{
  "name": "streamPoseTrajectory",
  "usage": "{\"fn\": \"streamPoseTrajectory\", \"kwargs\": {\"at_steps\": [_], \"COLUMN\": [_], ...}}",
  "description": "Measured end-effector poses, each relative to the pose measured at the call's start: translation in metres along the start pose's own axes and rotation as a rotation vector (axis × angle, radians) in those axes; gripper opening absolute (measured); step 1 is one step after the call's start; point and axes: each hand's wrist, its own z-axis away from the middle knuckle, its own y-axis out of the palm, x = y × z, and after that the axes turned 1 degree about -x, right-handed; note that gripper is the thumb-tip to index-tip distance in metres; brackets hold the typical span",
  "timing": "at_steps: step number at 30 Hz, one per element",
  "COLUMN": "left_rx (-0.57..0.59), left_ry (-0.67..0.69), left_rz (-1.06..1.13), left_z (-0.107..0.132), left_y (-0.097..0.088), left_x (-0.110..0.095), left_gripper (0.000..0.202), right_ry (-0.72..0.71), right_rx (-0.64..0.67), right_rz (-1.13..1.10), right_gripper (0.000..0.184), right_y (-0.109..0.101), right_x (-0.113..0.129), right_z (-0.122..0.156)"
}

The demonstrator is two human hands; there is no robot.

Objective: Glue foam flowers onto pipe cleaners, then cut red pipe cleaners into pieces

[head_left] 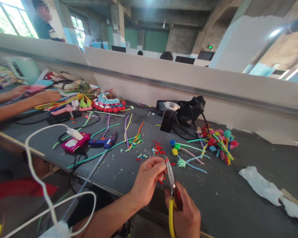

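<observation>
My right hand (185,211) is closed round the yellow handles of a pair of scissors (171,178), whose blades point up and away. My left hand (149,178) pinches something small and red against the blades near their tips; a red bit shows just below my fingers. Both hands hover over the near edge of the dark table (129,172). Just beyond them lie small red cut pieces (158,147) and several pipe-cleaner flowers (186,155) with green and blue stems.
A bundle of bright pipe-cleaner flowers (221,140) lies right of centre, a black bag (188,112) and a phone (168,120) behind it. A blue glue gun (103,142), a pink device (74,143), white cable (39,175) sit left. Another person's arms (22,99) work at far left. White cloth (260,185) lies right.
</observation>
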Motion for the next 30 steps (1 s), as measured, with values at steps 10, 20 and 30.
{"fn": "streamPoseTrajectory", "kwargs": {"at_steps": [10,20,30], "left_rx": [-0.036,0.201,0.369], "left_ry": [0.013,-0.196,-0.306], "left_rz": [-0.006,-0.298,-0.740], "left_z": [0.002,0.000,-0.003], "left_y": [0.003,-0.003,-0.014], "left_x": [0.002,0.009,0.027], "left_gripper": [0.016,0.012,0.012], "right_ry": [-0.028,0.527,0.806], "right_rx": [0.006,0.057,0.076], "right_rz": [-0.023,-0.408,-0.550], "right_gripper": [0.028,0.040,0.056], "right_y": [0.004,-0.016,-0.022], "right_x": [-0.005,-0.003,-0.005], "right_z": [0.008,-0.014,-0.019]}}
